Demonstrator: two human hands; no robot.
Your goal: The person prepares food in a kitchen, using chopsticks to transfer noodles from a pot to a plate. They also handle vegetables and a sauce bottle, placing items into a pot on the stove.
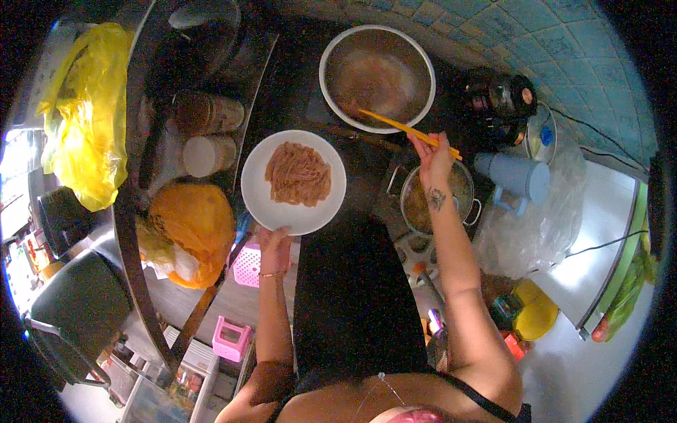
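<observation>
My left hand (274, 240) grips the near rim of a white plate (259, 201). On the plate lies a mound of brown noodles (299, 174). Yellow chopsticks (396, 125) are held in my right hand (435, 156), their tips reaching over the near rim of a large metal bowl (324, 79). A thin brownish residue or liquid covers the bowl's bottom; which of the two I cannot tell. Below my right wrist stands a two-handled pot (470, 195) with food in it, partly hidden by my forearm.
Right of the pot lie a light-blue handled tumbler (513, 177) and clear plastic bags (508, 243). A dark appliance (492, 100) stands by the tiled wall (576, 69). An orange bag (193, 227) and lidded containers (201, 156) sit at left; a pink stool (231, 338) is below.
</observation>
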